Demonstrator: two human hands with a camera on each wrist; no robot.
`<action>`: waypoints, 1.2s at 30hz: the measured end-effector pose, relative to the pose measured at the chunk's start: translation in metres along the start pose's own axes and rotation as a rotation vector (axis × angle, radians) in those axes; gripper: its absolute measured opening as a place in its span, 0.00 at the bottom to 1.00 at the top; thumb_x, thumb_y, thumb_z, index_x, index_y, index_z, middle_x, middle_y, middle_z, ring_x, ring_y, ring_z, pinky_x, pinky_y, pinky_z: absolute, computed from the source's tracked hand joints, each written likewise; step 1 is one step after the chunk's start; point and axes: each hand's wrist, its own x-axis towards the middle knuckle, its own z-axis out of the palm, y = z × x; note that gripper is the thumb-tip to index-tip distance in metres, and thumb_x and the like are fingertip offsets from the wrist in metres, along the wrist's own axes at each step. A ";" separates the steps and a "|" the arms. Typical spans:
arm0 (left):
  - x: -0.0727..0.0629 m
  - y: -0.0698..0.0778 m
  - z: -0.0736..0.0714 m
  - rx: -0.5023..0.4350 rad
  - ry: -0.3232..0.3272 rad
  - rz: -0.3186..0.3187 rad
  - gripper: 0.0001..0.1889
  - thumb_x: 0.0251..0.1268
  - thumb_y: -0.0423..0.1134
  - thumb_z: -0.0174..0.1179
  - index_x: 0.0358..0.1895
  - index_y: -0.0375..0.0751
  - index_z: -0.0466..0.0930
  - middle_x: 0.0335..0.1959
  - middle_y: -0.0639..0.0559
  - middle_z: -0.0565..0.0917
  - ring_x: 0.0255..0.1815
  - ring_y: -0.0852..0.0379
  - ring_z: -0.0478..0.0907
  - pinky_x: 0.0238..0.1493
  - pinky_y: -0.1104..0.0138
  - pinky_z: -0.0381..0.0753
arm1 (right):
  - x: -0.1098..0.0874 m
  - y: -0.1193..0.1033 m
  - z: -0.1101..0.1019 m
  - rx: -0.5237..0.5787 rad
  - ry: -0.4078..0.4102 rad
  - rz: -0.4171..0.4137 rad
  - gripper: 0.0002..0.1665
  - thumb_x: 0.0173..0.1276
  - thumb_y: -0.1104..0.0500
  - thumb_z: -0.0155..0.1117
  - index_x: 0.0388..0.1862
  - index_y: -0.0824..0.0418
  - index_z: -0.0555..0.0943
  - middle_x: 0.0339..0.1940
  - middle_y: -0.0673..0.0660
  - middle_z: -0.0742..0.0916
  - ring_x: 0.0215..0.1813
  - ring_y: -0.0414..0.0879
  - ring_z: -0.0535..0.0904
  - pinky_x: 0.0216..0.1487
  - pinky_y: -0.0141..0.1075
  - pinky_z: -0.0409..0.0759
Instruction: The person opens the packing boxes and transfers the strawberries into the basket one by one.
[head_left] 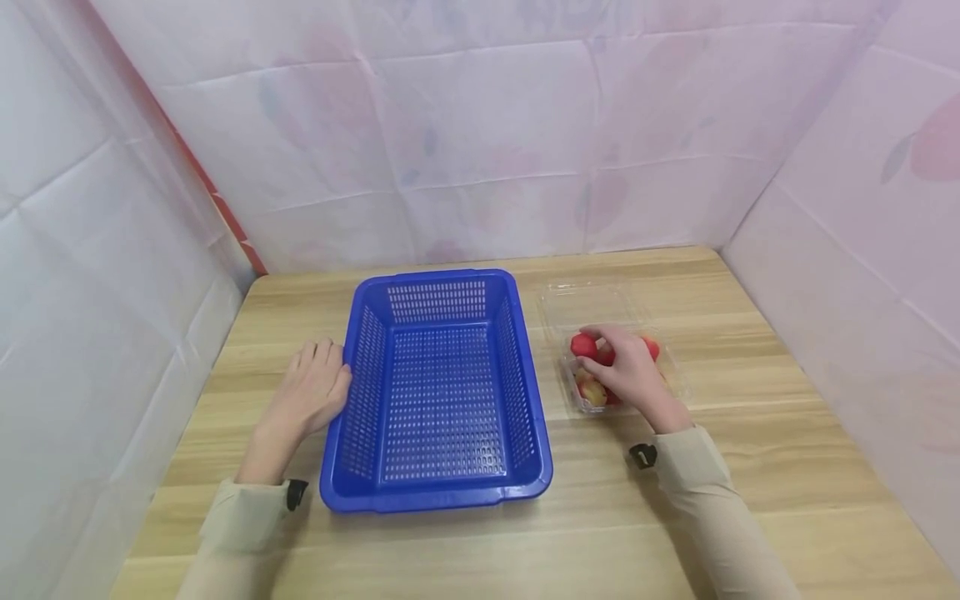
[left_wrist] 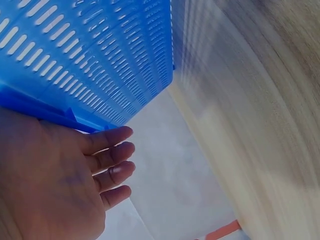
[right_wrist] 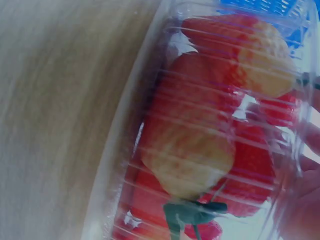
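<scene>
A blue plastic basket with slotted walls stands in the middle of the table. My left hand rests against its left rim; in the left wrist view the hand's fingers are loosely extended below the rim, the thumb hidden. Right of the basket is a clear plastic box, lid folded back, holding several red strawberries with pale tops and green stems. My right hand reaches over the box and pinches a red strawberry between thumb and fingers. Through the box wall, a strawberry shows in the right wrist view.
The box's clear lid lies flat behind it on the wooden table. Pale printed cloth hangs along the back and both sides. A red strip runs down the back left corner.
</scene>
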 end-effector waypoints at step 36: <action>0.002 0.001 -0.001 0.005 -0.060 -0.037 0.11 0.74 0.39 0.38 0.41 0.34 0.66 0.35 0.43 0.67 0.38 0.44 0.63 0.42 0.53 0.63 | 0.066 -0.092 -0.015 0.024 -0.085 -0.062 0.19 0.63 0.53 0.71 0.49 0.62 0.84 0.37 0.54 0.85 0.42 0.53 0.79 0.43 0.45 0.75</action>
